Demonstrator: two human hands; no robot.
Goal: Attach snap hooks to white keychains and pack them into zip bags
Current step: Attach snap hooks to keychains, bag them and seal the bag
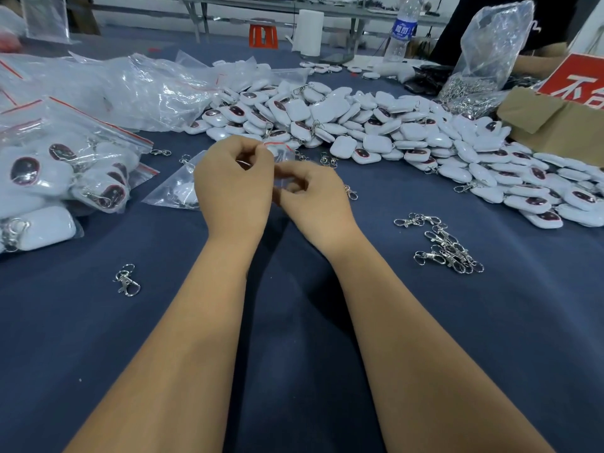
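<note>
Pinching the red-striped top of a small zip bag (281, 155), left hand (233, 188) and right hand (310, 194) meet above the blue worktop (294, 322), fingers curled on the plastic. White keychain (186, 192) inside another bag, just left of the left hand. Loose snap hooks (447, 246) to the right. Keychain heap (376, 125) beyond. Filled bags (65, 178) far left.

I see two bare forearms, no sleeves in view. Left hand (233, 188) and right hand (315, 199): no gloves, rings, watch or wristbands visible.
</note>
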